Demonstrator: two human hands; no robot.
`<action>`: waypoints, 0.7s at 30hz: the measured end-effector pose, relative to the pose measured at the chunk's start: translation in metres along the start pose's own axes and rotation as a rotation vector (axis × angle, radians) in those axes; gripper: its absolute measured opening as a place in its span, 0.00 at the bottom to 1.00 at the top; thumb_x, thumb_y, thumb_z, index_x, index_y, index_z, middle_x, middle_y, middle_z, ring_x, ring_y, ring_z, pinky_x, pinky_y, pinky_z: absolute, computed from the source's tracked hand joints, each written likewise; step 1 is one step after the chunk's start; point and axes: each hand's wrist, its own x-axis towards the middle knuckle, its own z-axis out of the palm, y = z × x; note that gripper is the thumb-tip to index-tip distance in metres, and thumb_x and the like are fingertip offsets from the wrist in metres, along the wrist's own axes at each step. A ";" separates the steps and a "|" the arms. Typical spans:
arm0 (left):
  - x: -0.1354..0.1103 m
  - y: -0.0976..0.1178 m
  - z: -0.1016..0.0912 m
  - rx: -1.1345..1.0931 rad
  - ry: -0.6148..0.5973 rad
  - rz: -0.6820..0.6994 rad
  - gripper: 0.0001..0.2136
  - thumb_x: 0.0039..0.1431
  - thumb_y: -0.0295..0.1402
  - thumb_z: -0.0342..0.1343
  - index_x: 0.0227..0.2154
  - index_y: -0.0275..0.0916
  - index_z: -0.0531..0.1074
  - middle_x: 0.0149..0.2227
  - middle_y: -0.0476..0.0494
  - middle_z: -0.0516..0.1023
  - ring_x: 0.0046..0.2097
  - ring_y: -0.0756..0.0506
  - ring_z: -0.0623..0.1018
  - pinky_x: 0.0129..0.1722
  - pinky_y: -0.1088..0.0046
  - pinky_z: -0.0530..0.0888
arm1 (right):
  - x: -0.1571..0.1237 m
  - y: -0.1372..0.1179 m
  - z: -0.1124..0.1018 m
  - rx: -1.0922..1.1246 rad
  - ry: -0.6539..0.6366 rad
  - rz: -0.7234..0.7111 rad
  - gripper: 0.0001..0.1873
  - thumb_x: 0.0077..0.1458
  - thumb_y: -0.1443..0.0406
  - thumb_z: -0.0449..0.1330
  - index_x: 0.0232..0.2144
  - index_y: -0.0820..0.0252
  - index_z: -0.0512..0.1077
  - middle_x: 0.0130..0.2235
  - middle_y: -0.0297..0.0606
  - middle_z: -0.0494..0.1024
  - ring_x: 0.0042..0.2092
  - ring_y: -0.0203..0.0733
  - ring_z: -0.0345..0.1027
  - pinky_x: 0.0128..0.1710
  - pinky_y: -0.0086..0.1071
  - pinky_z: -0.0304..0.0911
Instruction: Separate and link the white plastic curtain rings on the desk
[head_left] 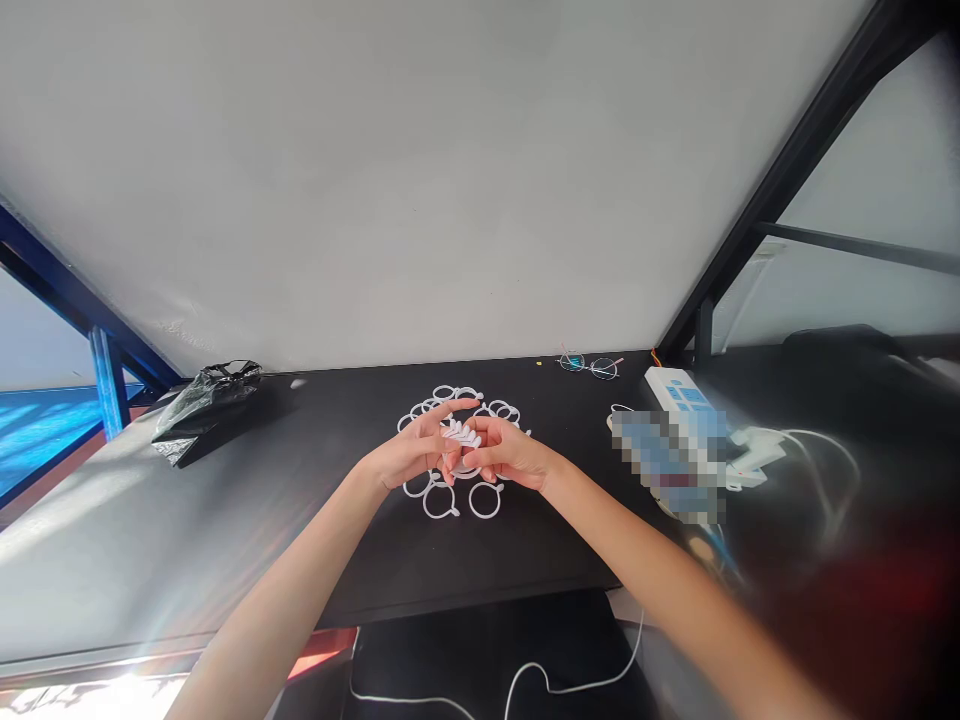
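Both my hands meet over a pile of several white plastic rings (454,500) lying on a black desk (337,480). My right hand (510,455) pinches a stacked bunch of white rings (460,434) by their tabs. My left hand (417,450) touches the same bunch from the left, its index finger stretched out over it and the other fingers curled at it.
A crumpled clear plastic bag (206,395) lies on a dark object at the left of the desk. Round glasses (591,366) rest at the back right. A white power strip (679,395) with white cables sits at the right. A white wall stands behind.
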 end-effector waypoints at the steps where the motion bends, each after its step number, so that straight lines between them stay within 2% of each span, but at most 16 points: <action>1: 0.000 0.000 -0.001 0.004 0.003 -0.002 0.30 0.53 0.29 0.62 0.58 0.38 0.59 0.20 0.54 0.73 0.23 0.51 0.74 0.26 0.75 0.75 | 0.000 0.000 -0.001 -0.001 0.014 0.009 0.21 0.39 0.65 0.74 0.32 0.63 0.67 0.31 0.35 0.78 0.23 0.27 0.65 0.20 0.21 0.59; 4: 0.002 -0.002 -0.002 0.054 0.011 -0.018 0.25 0.49 0.28 0.64 0.50 0.40 0.62 0.24 0.54 0.74 0.24 0.52 0.73 0.25 0.76 0.74 | 0.000 0.000 -0.001 -0.020 0.049 0.033 0.21 0.37 0.64 0.75 0.28 0.63 0.67 0.27 0.32 0.77 0.21 0.26 0.64 0.20 0.21 0.60; 8: 0.006 -0.005 0.000 0.225 0.066 0.005 0.22 0.47 0.27 0.66 0.43 0.41 0.61 0.28 0.52 0.76 0.29 0.51 0.76 0.27 0.79 0.70 | 0.000 0.001 -0.001 -0.116 0.068 0.033 0.19 0.38 0.61 0.74 0.24 0.65 0.69 0.25 0.33 0.77 0.17 0.25 0.61 0.15 0.21 0.54; 11: 0.009 -0.006 0.002 0.367 0.103 0.027 0.19 0.47 0.29 0.67 0.37 0.39 0.62 0.28 0.49 0.77 0.29 0.49 0.77 0.28 0.78 0.68 | 0.000 0.001 0.000 -0.151 0.077 0.038 0.17 0.39 0.61 0.73 0.25 0.66 0.72 0.22 0.31 0.75 0.15 0.24 0.59 0.13 0.20 0.50; 14: 0.008 -0.004 0.003 0.474 0.154 0.027 0.16 0.44 0.31 0.69 0.28 0.36 0.65 0.26 0.48 0.76 0.28 0.49 0.76 0.27 0.77 0.68 | -0.001 0.000 0.003 -0.118 0.054 0.022 0.17 0.40 0.60 0.73 0.25 0.65 0.72 0.20 0.29 0.73 0.15 0.24 0.57 0.14 0.20 0.52; 18: 0.003 0.000 0.003 0.415 0.061 -0.061 0.13 0.43 0.32 0.70 0.24 0.33 0.71 0.23 0.48 0.75 0.26 0.52 0.73 0.25 0.79 0.66 | -0.002 -0.001 0.005 -0.087 -0.025 -0.005 0.17 0.43 0.59 0.72 0.22 0.65 0.70 0.16 0.25 0.68 0.14 0.23 0.51 0.16 0.20 0.55; 21: 0.000 0.002 0.003 0.281 -0.047 -0.091 0.12 0.43 0.36 0.70 0.23 0.33 0.75 0.19 0.49 0.73 0.17 0.57 0.62 0.17 0.81 0.58 | -0.004 -0.002 0.003 -0.024 -0.135 -0.015 0.18 0.43 0.57 0.72 0.23 0.65 0.71 0.17 0.26 0.70 0.16 0.24 0.56 0.18 0.21 0.62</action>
